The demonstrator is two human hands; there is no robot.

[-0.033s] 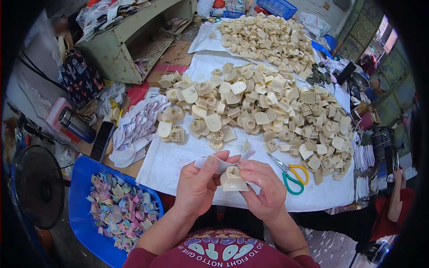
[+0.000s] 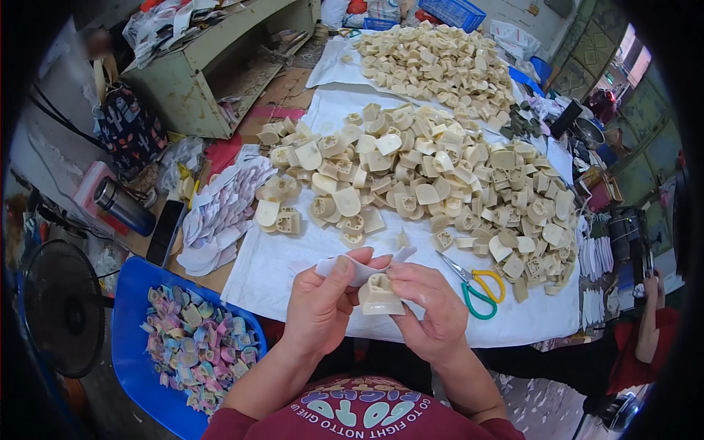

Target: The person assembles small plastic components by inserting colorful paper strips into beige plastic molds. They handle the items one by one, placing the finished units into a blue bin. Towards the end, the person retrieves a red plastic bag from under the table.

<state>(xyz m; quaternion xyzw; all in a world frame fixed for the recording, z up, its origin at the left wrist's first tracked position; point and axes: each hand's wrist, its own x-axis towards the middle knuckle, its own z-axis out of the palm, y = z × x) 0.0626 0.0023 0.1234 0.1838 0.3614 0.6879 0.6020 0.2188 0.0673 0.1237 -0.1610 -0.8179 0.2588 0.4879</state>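
Close in front of my body, my right hand [image 2: 433, 312] is closed on a cream shoe heel [image 2: 381, 296], wide end down and its hollow top facing up. A thin whitish sheet [image 2: 355, 274] runs along the far side of the heel. My left hand [image 2: 319, 304] pinches one end of this sheet between thumb and fingers. The other end, a narrow pointed strip [image 2: 402, 254], sticks up by my right fingertips. Whether the sheet touches the heel all along I cannot tell.
Heaps of similar cream heels [image 2: 440, 169] cover the white cloth [image 2: 264, 271]. Scissors [image 2: 480, 286] with yellow and green handles lie right of my hands. Overlapping cut sheets [image 2: 224, 202] lie left. A blue tub [image 2: 136, 352] holds multicoloured pieces, near a fan [image 2: 62, 308]. Another person's arm [image 2: 649, 323] shows far right.
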